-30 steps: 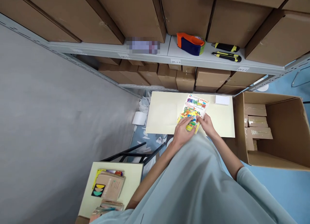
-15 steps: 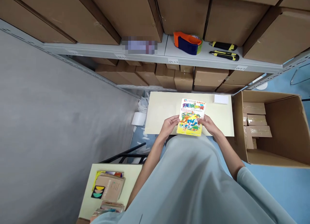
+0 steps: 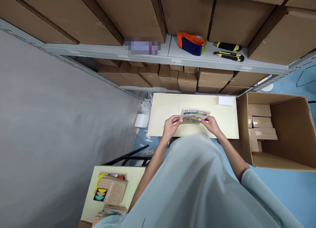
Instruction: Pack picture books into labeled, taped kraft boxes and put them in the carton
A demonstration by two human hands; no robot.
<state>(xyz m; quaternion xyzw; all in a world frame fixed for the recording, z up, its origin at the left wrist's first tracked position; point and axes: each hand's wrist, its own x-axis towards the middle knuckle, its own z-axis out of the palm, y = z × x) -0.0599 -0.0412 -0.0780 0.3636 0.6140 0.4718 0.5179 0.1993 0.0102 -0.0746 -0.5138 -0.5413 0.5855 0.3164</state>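
Observation:
A colourful picture book [image 3: 194, 115] is held between both my hands above a pale yellow table [image 3: 163, 113], tipped up so I see its cover steeply foreshortened. My left hand [image 3: 171, 126] grips the book's left edge with fingers curled around it. Gripping the right edge is my right hand [image 3: 208, 124]. A small white pad [image 3: 225, 100] lies at the table's far right corner.
A large open cardboard box [image 3: 288, 132] with wrapped parcels inside stands to the right. Shelves ahead carry brown boxes, an orange-blue tape dispenser [image 3: 192, 43] and two yellow-black utility knives [image 3: 229, 52]. A second small table [image 3: 134, 177] at lower left bears stacked books and parcels.
The book lay tilted on the table, was straightened and lifted by both hands, and now stands tipped up on edge. My left hand shifted from the cover to the left edge.

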